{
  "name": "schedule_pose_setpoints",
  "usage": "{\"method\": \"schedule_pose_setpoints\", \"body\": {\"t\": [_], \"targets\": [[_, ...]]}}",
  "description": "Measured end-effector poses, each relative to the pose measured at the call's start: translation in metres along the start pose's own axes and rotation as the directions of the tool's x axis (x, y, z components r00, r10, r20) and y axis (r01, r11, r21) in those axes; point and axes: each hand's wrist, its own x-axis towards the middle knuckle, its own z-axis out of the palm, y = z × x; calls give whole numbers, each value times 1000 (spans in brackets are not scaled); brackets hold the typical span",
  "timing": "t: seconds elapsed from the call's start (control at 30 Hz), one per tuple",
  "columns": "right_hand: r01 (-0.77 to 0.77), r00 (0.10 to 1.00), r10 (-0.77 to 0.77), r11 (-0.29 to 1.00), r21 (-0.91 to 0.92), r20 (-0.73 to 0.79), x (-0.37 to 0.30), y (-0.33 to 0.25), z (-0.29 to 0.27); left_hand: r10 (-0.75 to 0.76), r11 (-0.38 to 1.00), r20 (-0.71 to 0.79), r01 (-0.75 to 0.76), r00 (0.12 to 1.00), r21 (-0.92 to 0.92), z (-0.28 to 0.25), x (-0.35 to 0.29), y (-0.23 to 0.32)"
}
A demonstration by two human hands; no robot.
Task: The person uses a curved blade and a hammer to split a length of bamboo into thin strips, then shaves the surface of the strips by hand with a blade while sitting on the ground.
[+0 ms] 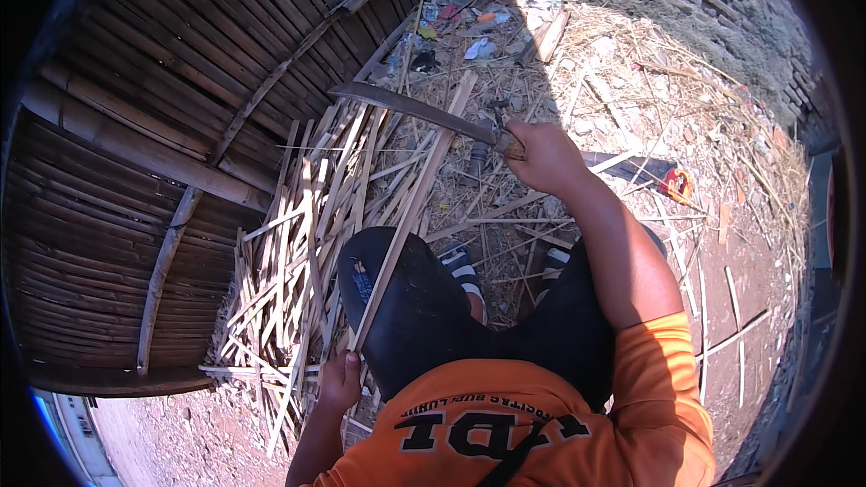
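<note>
So right hand (539, 155) is clamped round the handle of a long curved dark machete (410, 108), raised over a pale bamboo slat (410, 207) pinched upright by left hand (340, 381). Heap of split bamboo strips (289, 261) already lies beside; this slat looks uncut.

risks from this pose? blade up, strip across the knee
1. The right hand holds a curved blade raised above the bamboo strip, which lies across the person's left knee; a glancing stroke could land on the leg.
2. The left hand grips the strip's lower end, in line with the blade's path along it; a slip might reach the fingers.
3. Loose cut strips piled beside the leg could snag the swing.
</note>
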Motion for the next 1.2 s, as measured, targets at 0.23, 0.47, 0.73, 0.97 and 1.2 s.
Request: {"method": "schedule_pose_setpoints", "body": {"t": [0.23, 0.47, 0.73, 0.97, 1.2], "targets": [[281, 947, -237, 937, -205, 216, -6, -22, -4, 40, 999, 26, -40, 999, -19, -1, 7, 13], [-116, 992, 125, 972, -204, 31, 6, 17, -31, 5, 999, 27, -6, 1000, 49, -8, 10, 23], [218, 975, -197, 944, -250, 104, -7, 9, -2, 56, 998, 39, -56, 998, 10, -2, 12, -8], [-382, 876, 443, 880, 283, -192, -3, 61, -22, 40, 996, 43, -36, 998, -81, -3, 8, 2], [44, 999, -43, 998, 41, -24, -25, 11, -17, -126, 954, 227, 181, 966, -239, 6, 16, 30]]}}
